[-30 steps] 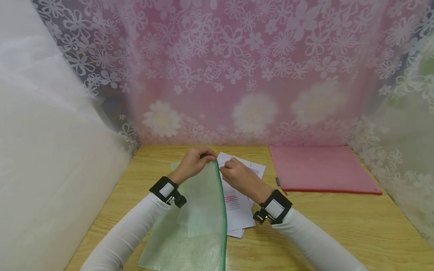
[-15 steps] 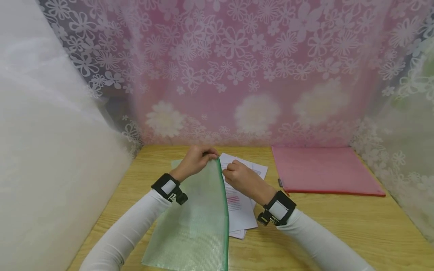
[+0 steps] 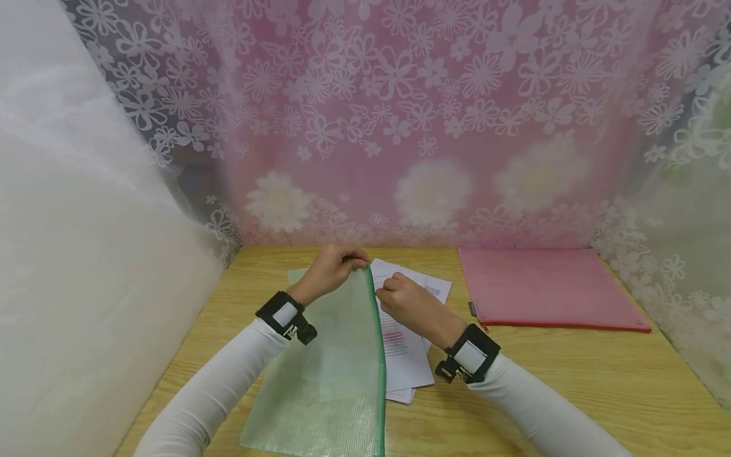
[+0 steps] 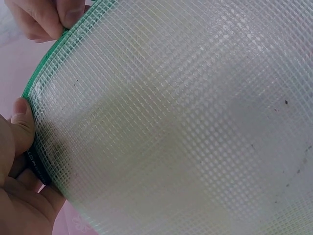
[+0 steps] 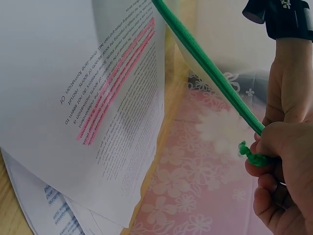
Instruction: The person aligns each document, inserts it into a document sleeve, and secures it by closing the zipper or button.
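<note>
A pale green mesh zipper pouch (image 3: 320, 381) is held on edge, its green zipper edge running toward the person. My left hand (image 3: 328, 270) pinches its far corner, thumb on the mesh, by a small black tag (image 4: 38, 166). Just nearer along that edge, my right hand (image 3: 414, 308) has its fingers curled and pinches the green zipper pull cord (image 5: 254, 157), whose knotted end sticks out. The slider itself is hidden by the fingers. Printed papers (image 3: 408, 371), with some lines marked in pink, lie beside the pouch, under my right hand.
A pink mesh zipper pouch (image 3: 554, 285) lies flat at the back right of the wooden table (image 3: 542, 393). A pink flowered curtain (image 3: 365, 190) hangs behind the table's far edge, and a whitish sheet (image 3: 85, 254) hangs at the left.
The whole head view has shifted slightly, so everything sits a little further right. Both hands keep nearly the same places on the pouch's zipper edge.
</note>
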Demonstrator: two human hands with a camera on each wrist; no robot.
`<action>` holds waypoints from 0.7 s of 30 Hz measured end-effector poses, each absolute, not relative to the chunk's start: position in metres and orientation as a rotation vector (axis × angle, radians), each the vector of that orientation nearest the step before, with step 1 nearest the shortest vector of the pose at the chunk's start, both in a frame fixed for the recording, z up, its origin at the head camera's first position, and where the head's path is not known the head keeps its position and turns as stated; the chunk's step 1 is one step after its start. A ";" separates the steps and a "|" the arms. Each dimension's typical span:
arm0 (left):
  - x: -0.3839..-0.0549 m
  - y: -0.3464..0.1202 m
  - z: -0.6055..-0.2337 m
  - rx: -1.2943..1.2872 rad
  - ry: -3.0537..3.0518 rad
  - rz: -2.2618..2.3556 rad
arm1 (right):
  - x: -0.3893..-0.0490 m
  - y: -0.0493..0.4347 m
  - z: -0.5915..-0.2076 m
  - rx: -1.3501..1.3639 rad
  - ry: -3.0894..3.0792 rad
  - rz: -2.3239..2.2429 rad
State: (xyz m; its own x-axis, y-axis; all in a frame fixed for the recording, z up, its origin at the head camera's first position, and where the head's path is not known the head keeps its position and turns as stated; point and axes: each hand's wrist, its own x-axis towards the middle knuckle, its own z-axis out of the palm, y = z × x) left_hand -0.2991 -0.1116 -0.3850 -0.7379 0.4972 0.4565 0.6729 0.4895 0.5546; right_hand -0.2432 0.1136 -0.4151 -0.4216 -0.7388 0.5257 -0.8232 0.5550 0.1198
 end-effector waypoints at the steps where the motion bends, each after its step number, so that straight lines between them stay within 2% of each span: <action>1: -0.299 -0.112 -0.385 -0.997 -2.502 -1.088 | -0.243 0.114 -0.416 1.256 -2.259 0.212; 21: -0.304 -0.116 -0.387 -0.936 -2.509 -1.098 | -0.239 0.113 -0.432 1.280 -2.247 0.231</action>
State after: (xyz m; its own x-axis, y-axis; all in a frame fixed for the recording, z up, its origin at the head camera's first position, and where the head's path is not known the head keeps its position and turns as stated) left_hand -0.3036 -0.1164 -0.3867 -0.7637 0.4589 0.4542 0.6450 0.5104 0.5687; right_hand -0.2393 0.1131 -0.4318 -0.4039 -0.7453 0.5305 -0.8375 0.5346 0.1134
